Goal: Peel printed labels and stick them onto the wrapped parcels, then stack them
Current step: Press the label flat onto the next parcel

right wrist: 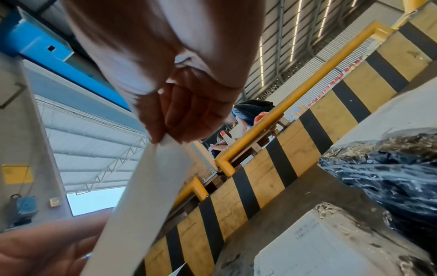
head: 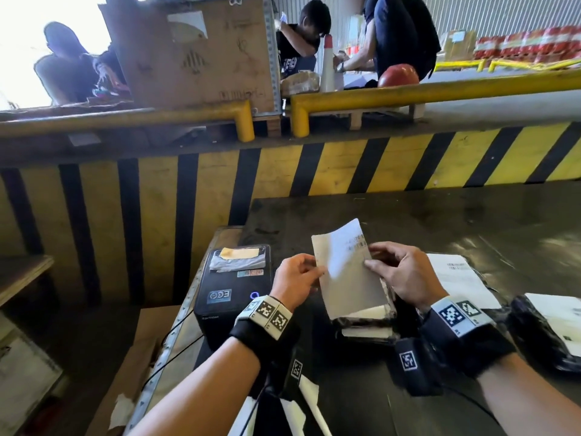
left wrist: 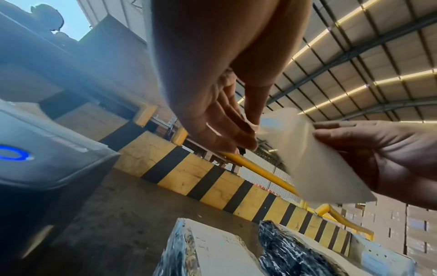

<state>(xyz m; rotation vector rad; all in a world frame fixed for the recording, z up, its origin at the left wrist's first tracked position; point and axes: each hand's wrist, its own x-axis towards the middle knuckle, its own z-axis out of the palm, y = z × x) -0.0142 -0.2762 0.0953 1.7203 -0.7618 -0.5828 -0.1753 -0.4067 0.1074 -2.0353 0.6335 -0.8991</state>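
Note:
Both hands hold one white printed label (head: 345, 272) above the dark table. My left hand (head: 298, 275) pinches its left edge, and my right hand (head: 399, 272) pinches its right edge near the printed text. The sheet's upper part curls apart into two layers. In the left wrist view the label (left wrist: 307, 158) hangs between my left fingers (left wrist: 227, 130) and the right hand (left wrist: 383, 155). The right wrist view shows my right fingertips (right wrist: 175, 130) nipping the label's (right wrist: 146, 196) top edge. Black-wrapped parcels (head: 364, 322) with labels lie stacked right under it.
A black label printer (head: 232, 294) stands on the table's left end, blue light on. Labelled black parcels (head: 547, 332) lie at the right. A yellow-and-black striped wall (head: 283, 177) rises behind the table (head: 440, 221). People sit on the raised platform beyond yellow rails (head: 408, 92).

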